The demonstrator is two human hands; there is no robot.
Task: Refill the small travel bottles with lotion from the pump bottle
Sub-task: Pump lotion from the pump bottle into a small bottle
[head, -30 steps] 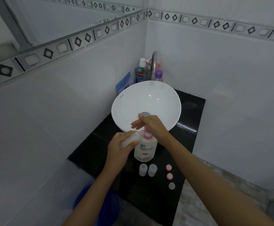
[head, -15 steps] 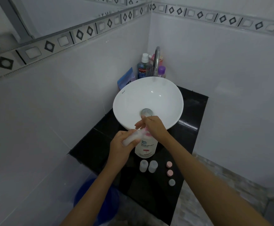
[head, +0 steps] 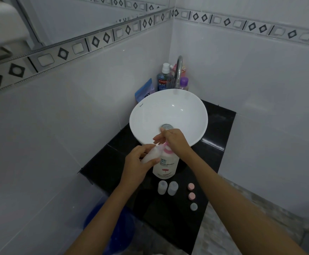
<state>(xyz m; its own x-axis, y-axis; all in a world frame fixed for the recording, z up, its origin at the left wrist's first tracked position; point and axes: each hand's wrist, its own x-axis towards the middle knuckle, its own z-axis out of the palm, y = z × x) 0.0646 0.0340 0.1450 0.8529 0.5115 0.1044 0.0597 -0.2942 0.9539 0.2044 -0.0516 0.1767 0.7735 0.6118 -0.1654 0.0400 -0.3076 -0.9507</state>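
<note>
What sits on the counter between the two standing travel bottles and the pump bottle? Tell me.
Nothing: the head view shows only bare black counter between the travel bottles and the pump bottle.

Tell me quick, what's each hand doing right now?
Left hand: grips a small travel bottle.
Right hand: open, pressing the pump bottle.

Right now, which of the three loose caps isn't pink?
The grey cap, nearest the camera in the row; the two pink caps lie beyond it.
</note>
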